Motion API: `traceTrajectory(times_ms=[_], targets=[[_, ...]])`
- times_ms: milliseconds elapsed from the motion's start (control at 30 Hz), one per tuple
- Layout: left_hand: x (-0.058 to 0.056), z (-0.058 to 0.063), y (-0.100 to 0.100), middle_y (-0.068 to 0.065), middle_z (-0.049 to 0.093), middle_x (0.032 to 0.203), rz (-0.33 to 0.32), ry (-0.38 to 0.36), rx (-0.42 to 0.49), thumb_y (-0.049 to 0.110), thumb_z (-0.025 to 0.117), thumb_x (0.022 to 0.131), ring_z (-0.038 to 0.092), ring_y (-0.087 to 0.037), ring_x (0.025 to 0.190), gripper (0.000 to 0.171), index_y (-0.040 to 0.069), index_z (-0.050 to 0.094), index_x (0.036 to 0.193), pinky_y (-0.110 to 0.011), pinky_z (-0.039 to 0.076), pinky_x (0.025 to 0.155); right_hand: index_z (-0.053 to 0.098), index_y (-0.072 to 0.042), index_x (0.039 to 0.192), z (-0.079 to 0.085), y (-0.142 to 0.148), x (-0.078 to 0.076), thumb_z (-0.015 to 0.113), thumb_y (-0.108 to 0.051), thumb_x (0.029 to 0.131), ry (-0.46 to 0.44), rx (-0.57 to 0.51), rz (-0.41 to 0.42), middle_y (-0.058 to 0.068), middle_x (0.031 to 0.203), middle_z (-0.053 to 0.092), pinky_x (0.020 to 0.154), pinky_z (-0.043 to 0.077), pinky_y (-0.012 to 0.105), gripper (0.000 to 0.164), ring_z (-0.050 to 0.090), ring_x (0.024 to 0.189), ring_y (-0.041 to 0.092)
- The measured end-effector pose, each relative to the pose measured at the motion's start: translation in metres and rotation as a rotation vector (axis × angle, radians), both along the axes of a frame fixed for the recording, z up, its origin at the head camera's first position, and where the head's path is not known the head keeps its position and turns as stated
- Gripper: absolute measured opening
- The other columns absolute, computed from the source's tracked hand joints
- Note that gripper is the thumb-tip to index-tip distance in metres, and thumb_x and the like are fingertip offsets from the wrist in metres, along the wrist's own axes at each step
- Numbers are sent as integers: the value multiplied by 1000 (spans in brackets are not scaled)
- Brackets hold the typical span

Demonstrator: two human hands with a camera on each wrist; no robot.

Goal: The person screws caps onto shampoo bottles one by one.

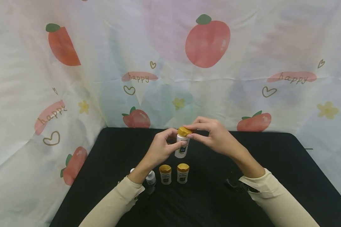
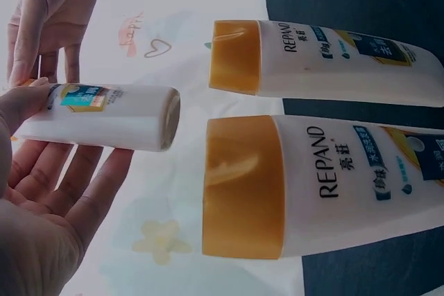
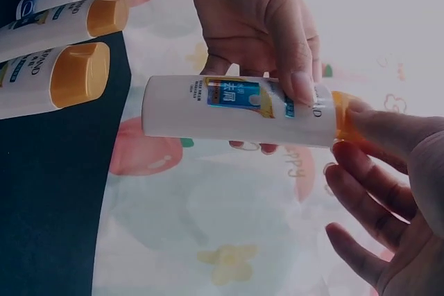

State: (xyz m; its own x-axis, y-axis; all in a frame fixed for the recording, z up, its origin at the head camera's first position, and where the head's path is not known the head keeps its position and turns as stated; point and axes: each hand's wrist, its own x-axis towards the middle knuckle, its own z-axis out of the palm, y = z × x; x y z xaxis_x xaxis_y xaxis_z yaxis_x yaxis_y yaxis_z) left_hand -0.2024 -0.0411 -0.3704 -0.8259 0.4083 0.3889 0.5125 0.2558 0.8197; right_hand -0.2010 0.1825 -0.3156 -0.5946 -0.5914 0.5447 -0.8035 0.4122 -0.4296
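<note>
My left hand (image 1: 158, 147) grips the white body of a shampoo bottle (image 1: 181, 153) that is raised above the table, thumb across the front. The fingers and thumb of my right hand (image 1: 216, 135) pinch its gold cap (image 1: 183, 131). In the head view the bottle is upright, tilted slightly. The right wrist view shows the blue label on the held bottle (image 3: 180, 109) and the cap (image 3: 343, 117) partly covered by the right fingers. Two similar gold-capped bottles, a left one (image 1: 165, 178) and a right one (image 1: 182, 177), stand nearer on the table.
A white-capped bottle (image 1: 151, 179) stands left of the gold-capped pair, and another white cap (image 1: 132, 170) shows partly behind the left forearm. A black cloth covers the table (image 1: 216, 201). Behind it hangs a fruit-patterned curtain (image 1: 170, 47).
</note>
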Motion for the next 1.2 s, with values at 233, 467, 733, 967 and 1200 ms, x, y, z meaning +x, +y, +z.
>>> traceTrajectory(times_ms=[233, 467, 733, 967, 1200], targets=[[-1, -3, -2, 7, 66, 90, -4, 38, -28, 30, 73, 85, 62, -7, 86, 24, 17, 64, 103, -36, 53, 71, 71, -18, 113, -2, -2, -2, 75, -17, 84, 53, 21, -19, -10, 95, 60, 61, 43, 21, 30, 50, 77, 2], [-2, -5, -3, 8, 65, 91, 7, 43, -43, 33, 72, 86, 63, -7, 88, 25, 19, 63, 105, -32, 53, 70, 71, -17, 113, -3, -3, -2, 76, -19, 84, 63, 32, -24, -9, 95, 60, 59, 42, 20, 30, 50, 74, 3], [-3, -5, -4, 3, 66, 93, 22, 1, -22, 25, 74, 85, 63, -12, 89, 26, 15, 64, 107, -38, 53, 75, 70, -15, 116, -3, -1, -3, 74, -18, 84, 17, 16, 4, -10, 95, 61, 59, 42, 20, 32, 49, 73, 2], [-2, -6, -4, 4, 66, 95, -10, 17, 28, 29, 73, 85, 62, -10, 87, 27, 18, 64, 108, -32, 55, 73, 70, -18, 112, -5, -4, -6, 78, -17, 78, -37, -61, -16, -8, 97, 64, 75, 51, 24, 35, 60, 87, 6], [-2, -4, -2, 4, 68, 96, 3, 41, 37, 27, 73, 85, 63, -10, 87, 23, 17, 65, 104, -30, 55, 73, 65, -16, 124, -10, -7, -7, 76, -19, 82, -95, -99, -16, -5, 110, 67, 83, 52, 27, 44, 62, 98, 10]])
